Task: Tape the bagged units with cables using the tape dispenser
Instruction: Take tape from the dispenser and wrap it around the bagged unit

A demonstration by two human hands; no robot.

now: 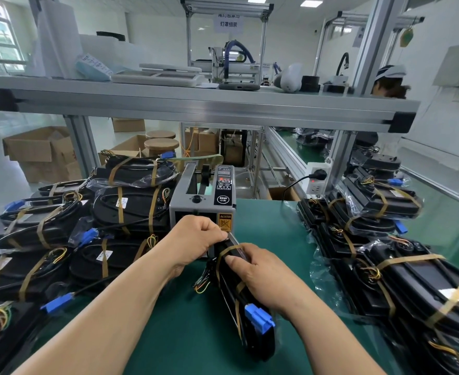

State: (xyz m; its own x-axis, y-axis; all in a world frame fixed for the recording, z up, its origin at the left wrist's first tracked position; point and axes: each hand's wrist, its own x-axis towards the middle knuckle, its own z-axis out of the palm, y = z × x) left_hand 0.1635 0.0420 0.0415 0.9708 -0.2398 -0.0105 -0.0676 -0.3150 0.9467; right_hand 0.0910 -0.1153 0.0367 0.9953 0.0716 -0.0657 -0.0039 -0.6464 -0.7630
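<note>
Green mat [277,231], dispenser [204,193] ahead: right hand [263,274] curls round the bagged unit [258,345], left hand [196,236] seemingly pinching tape [229,249] at its top.

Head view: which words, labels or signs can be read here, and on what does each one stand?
"CAUTION": yellow label on the tape dispenser front.
"SEMI": round badge on its top; characters beneath look like "切割".
"灯罩组装": hanging sign at the back; upper line cut off.
Control panel, and white stickers on bagged units: too small to read.
</note>
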